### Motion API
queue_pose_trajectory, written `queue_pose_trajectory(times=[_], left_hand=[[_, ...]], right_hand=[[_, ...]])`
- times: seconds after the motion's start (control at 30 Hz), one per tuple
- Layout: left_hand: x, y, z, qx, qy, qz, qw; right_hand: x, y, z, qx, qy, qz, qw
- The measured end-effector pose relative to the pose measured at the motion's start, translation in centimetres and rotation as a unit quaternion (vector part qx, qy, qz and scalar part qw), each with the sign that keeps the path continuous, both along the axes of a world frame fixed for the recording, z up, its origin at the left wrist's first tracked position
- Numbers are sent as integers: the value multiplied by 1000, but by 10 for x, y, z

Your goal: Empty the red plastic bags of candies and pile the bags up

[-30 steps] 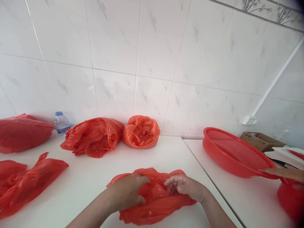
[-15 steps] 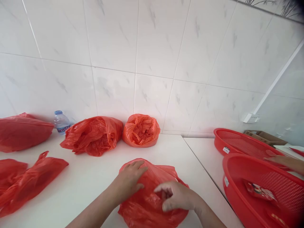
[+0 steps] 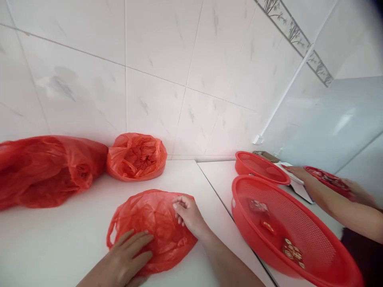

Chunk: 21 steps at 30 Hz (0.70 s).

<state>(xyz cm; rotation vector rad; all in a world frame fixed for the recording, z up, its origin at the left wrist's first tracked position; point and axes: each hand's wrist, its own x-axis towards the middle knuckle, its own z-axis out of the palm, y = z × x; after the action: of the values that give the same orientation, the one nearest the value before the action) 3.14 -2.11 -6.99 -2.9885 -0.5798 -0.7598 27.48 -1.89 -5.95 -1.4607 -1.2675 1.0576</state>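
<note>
A red plastic bag (image 3: 161, 227) is spread in a rounded shape on the white table in front of me, with a loop of plastic at its left edge. My left hand (image 3: 128, 251) lies over its near left part, fingers stretched out and touching the plastic. At its right side is my right hand (image 3: 190, 217), fingers loosely bent and a little apart, with nothing visible in them. Behind stand two more crumpled red plastic bags, a round one (image 3: 137, 157) and a larger one (image 3: 56, 171) to the left.
To my right stands a large red plastic basket (image 3: 239, 207) with several small packets (image 3: 293, 253) in it. Behind it is another red basket (image 3: 260, 165). A co-worker's arms (image 3: 338, 199) reach in at far right near a filled red basket (image 3: 329, 179). The tiled wall (image 3: 155, 103) bounds the back.
My view has swung right, bringing more of the baskets and the co-worker's arms into sight. The near bag now lies more rounded and spread. My left hand has moved to its near edge.
</note>
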Motion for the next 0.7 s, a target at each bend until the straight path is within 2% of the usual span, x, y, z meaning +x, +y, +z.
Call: queue_pose_trajectory(times=[0.1,0.2,0.27,0.33,0.4,0.43,0.5,0.53,0.6,0.67,0.7], left_hand=[[-3,13,-18,96,14,19,995],[-7,16,-26,134,-25,50,989],[-10,15,-28,119,-74,89,986],[-12,14,-28,61,-137,144,978],[-13,15,-26,-9,-201,206,958],[-14,17,-25,-43,-225,231,946],[-13,22,-25,-113,-245,263,926],[-13,26,-26,-151,-245,272,918],[-11,31,-30,-220,-231,275,907],[-9,35,-34,-254,-224,270,901],[-7,36,-36,-254,-231,275,898]], right_hand=[[-6,-10,18,70,-33,-13,997],[-9,-36,44,123,-79,-25,989],[-1,-63,58,167,-142,-76,973],[18,-98,66,225,-223,-162,935],[46,-136,63,259,-328,-274,866],[63,-155,58,243,-384,-329,828],[97,-189,43,170,-496,-373,766],[113,-203,35,132,-548,-352,747],[137,-224,20,118,-634,-300,703],[147,-232,12,117,-672,-264,682],[146,-232,12,114,-677,-257,680]])
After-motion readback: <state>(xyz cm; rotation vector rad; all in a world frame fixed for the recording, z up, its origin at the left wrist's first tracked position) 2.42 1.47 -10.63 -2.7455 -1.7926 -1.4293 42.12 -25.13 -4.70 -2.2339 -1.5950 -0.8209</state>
